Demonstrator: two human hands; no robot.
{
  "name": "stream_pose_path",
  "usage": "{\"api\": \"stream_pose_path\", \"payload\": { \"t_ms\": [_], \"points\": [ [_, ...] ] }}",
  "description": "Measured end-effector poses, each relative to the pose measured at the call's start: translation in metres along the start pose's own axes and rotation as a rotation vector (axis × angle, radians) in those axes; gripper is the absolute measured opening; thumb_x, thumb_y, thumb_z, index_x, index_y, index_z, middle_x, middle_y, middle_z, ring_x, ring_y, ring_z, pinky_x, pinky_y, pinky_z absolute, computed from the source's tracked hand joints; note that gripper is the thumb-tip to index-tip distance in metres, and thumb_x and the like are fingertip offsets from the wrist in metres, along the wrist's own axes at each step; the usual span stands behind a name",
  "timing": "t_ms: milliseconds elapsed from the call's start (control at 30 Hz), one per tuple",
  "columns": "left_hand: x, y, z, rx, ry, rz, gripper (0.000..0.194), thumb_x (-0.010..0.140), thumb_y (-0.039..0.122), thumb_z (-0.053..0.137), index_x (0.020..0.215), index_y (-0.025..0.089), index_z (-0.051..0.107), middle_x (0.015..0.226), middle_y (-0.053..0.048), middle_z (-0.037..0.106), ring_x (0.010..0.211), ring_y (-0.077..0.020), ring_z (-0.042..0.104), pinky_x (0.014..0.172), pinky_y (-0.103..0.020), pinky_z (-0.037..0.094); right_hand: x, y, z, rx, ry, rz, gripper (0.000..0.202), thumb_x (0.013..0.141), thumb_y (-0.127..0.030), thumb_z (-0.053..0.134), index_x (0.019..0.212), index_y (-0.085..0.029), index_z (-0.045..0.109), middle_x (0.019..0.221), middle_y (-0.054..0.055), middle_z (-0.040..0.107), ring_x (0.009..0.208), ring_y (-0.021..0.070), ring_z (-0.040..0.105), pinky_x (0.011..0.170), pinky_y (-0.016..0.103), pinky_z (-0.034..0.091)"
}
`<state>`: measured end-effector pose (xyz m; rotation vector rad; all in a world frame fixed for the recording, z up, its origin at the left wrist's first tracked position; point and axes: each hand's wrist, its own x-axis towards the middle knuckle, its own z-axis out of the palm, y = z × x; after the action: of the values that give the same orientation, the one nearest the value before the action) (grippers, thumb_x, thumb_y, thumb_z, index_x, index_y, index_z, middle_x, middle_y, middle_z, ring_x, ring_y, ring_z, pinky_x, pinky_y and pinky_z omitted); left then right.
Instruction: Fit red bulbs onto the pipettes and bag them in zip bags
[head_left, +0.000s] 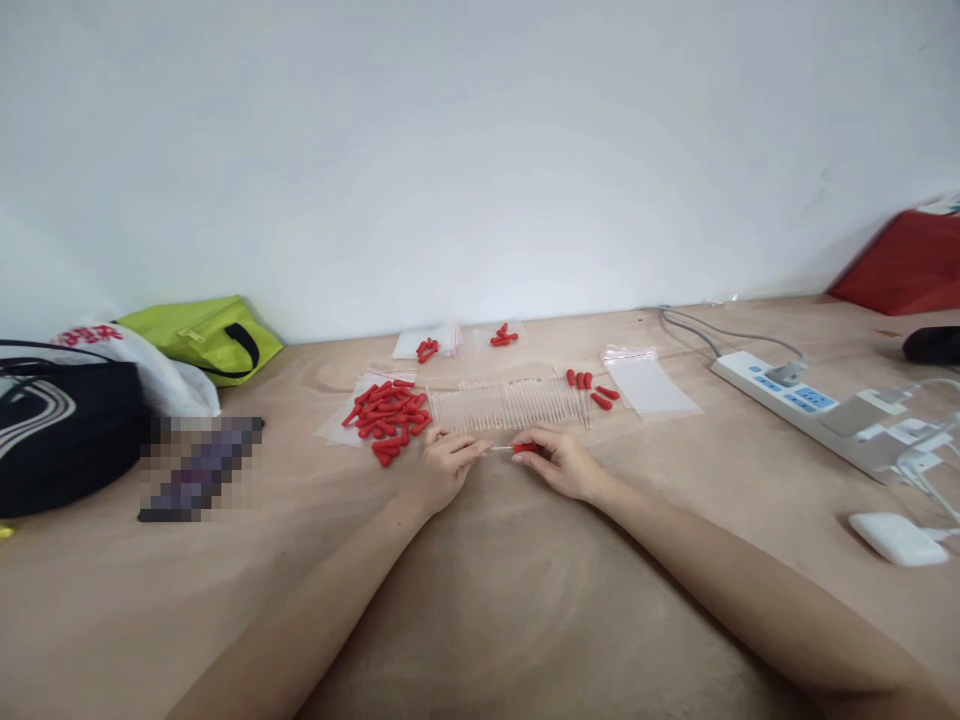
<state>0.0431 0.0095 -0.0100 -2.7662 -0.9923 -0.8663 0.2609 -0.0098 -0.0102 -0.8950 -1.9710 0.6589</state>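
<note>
The thin clear tube (501, 449) lies level between our two hands, over the middle of the tan table (510, 600), and we cannot tell whether it touches the surface. A pale wall (480, 170) rises behind the table, which reaches back to it. On our left we have a black bag (75, 430) with pale stripes, a yellow-green bag (199, 335) against the wall, and a white plastic bag (166, 378) between them. A red bag (911, 262) sits at the far right; nearer us on that side runs a white power strip (796, 407) with plugs and cables. Our left hand (450, 465) pinches the tube's left end in its fingers, while our right hand (559, 460) is closed on a red bulb (524, 447) at the other end; how far the two are joined, we cannot make out. Just beyond our hands lies a row of clear tubes (510, 403), side by side. A pile of red bulbs (386, 412) lies left of the row, a flat zip bag (652, 385) to its right. Between row and bag are a few loose red bulbs (602, 401).
</note>
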Motion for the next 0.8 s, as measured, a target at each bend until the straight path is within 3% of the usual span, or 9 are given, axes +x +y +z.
{"api": "stream_pose_path", "payload": {
  "t_ms": [200, 567, 800],
  "points": [
    [-0.001, -0.002, 0.002, -0.015, 0.025, 0.073, 0.028, 0.091, 0.017, 0.034, 0.101, 0.021, 0.06, 0.081, -0.001, 0.067, 0.073, -0.0108, 0.059, 0.074, -0.029, 0.03, -0.002, 0.003, 0.0, 0.055, 0.003, -0.034, 0.011, 0.082, -0.025, 0.049, 0.081, -0.019, 0.058, 0.076, 0.003, 0.06, 0.073, 0.0129, 0.054, 0.068, 0.027, 0.044],
    [0.0, 0.005, -0.005, 0.102, -0.058, 0.112, 0.034, 0.085, 0.006, 0.033, 0.101, 0.02, 0.058, 0.077, -0.002, 0.066, 0.071, -0.0132, 0.058, 0.076, -0.032, 0.028, -0.003, -0.001, -0.002, -0.009, -0.015, -0.069, 0.019, 0.085, -0.03, 0.046, 0.08, -0.019, 0.06, 0.073, 0.004, 0.059, 0.071, 0.0139, 0.055, 0.065, 0.028, 0.045],
    [0.004, 0.009, -0.006, 0.144, -0.055, 0.137, 0.03, 0.086, 0.007, 0.033, 0.096, 0.018, 0.059, 0.072, -0.001, 0.064, 0.066, -0.0132, 0.056, 0.073, -0.032, 0.028, -0.004, 0.006, -0.004, -0.271, -0.039, -0.187, 0.017, 0.084, -0.028, 0.047, 0.084, -0.018, 0.06, 0.076, 0.006, 0.06, 0.073, 0.016, 0.054, 0.068, 0.031, 0.04]
  ]
}}
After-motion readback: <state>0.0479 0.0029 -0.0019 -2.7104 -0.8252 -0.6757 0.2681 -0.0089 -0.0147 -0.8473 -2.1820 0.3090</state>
